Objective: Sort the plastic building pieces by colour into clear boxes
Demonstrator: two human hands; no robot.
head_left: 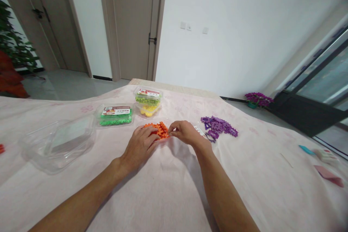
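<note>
A small cluster of orange interlocking plastic pieces (160,129) lies on the pale pink tablecloth (168,185) in the middle of the table. My left hand (140,145) rests on the cloth with its fingers curled over the left side of the orange pieces. From the right, my right hand (185,132) pinches the edge of the same cluster with thumb and fingertips. A pile of purple pieces (219,126) sits just beyond my right wrist.
An open clear plastic box (58,144) lies at the left. Closed boxes of green pieces (115,116) and yellow-green pieces (148,100) stand behind the hands. Small cards and items (324,163) lie at the far right edge. A potted purple plant (257,99) stands on the floor.
</note>
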